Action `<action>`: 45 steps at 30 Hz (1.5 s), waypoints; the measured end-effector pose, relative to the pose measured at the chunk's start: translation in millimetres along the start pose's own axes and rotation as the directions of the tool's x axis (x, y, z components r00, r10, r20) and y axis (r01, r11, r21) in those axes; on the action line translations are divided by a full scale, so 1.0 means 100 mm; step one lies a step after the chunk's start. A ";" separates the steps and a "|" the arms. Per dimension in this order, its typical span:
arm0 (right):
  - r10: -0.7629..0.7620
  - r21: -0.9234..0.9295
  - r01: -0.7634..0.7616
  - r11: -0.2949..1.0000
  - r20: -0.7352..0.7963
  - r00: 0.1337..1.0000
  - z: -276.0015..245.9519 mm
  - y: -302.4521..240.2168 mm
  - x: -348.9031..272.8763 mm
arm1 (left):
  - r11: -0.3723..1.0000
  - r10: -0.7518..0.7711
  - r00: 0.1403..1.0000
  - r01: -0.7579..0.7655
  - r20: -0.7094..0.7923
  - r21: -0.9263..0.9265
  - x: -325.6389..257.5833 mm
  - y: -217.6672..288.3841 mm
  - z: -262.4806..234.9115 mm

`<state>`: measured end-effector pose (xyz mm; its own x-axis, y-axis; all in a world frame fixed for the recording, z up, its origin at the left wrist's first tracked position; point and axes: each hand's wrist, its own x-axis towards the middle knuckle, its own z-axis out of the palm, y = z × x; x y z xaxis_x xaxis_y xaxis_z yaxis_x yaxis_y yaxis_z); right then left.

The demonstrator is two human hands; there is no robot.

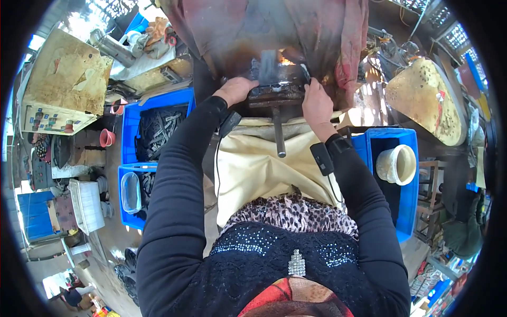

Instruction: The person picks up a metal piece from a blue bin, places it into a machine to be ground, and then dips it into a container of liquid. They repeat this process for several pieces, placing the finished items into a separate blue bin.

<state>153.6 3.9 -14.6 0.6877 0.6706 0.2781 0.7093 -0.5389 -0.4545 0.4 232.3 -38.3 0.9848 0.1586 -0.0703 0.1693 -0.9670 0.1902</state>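
At the far middle, both hands are at a soot-dark machine. My left hand (235, 91) is closed, its fingertips at the left end of a dark flat metal piece (280, 86). On the opposite side my right hand (318, 104) is closed too, thumb and fingers pinched at the right end. The piece lies over a rusty metal rest (277, 97), from which a round rod (279, 132) sticks out toward me. Just beyond stands a grey upright block (269, 66), with an orange glow beside it. Smoke or dust blurs the finer details.
Stained reddish cloth (348, 47) hangs around the machine. On the left, a blue crate (127, 137) holds many dark metal strips. To the right stands another blue crate (407, 211) with a whitish bucket (404, 165). A cream apron (264, 164) covers my lap.
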 end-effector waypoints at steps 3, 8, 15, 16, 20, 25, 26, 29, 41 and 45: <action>0.011 -0.007 -0.010 1.000 0.019 1.000 -0.02 -0.02 -0.04 | 0.999 0.026 1.000 -0.027 -0.008 -0.029 -0.05 0.02 0.03; 0.042 -0.050 -0.038 0.998 0.067 0.997 -0.02 0.01 0.00 | 0.999 0.034 0.989 -0.037 0.141 0.024 0.05 -0.01 -0.15; 0.047 -0.057 -0.044 0.997 0.066 0.997 0.00 -0.03 0.02 | 0.993 0.120 0.980 -0.117 0.157 -0.032 0.13 -0.11 -0.07; 0.046 -0.055 -0.043 0.998 0.055 0.997 0.00 -0.04 0.00 | 0.990 0.135 0.981 -0.129 0.140 -0.051 0.13 -0.11 -0.04; 0.054 -0.057 -0.052 0.997 0.051 0.997 0.00 -0.06 -0.02 | 0.985 0.170 0.977 -0.165 0.125 -0.048 0.16 -0.17 0.00; 0.015 -0.097 -0.010 0.995 0.047 0.999 0.01 0.00 0.00 | 0.979 0.176 0.956 -0.195 0.235 0.063 0.11 -0.07 -0.19; 0.018 -0.095 -0.014 0.995 0.046 0.999 0.01 0.00 0.00 | 0.978 0.178 0.955 -0.197 0.237 0.061 0.11 -0.06 -0.22; 0.006 -0.056 -0.006 0.998 -0.009 1.000 0.04 -0.01 -0.02 | 0.979 0.175 0.953 -0.196 0.249 0.062 0.04 -0.05 -0.34; -0.001 0.041 0.003 0.999 -0.051 0.999 0.13 0.18 0.00 | 0.912 0.400 0.851 -0.405 -0.340 0.058 -0.78 1.52 -0.53; 0.032 0.350 -0.011 0.937 -0.053 0.998 0.10 0.37 0.04 | 0.866 0.471 0.865 -0.491 -0.174 -0.095 -0.80 1.68 -0.36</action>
<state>181.5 -8.5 -38.8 0.7172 0.6254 0.3076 0.6021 -0.3336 -0.7254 -49.1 64.7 34.8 0.9379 -0.2838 0.1995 -0.3334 -0.8962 0.2926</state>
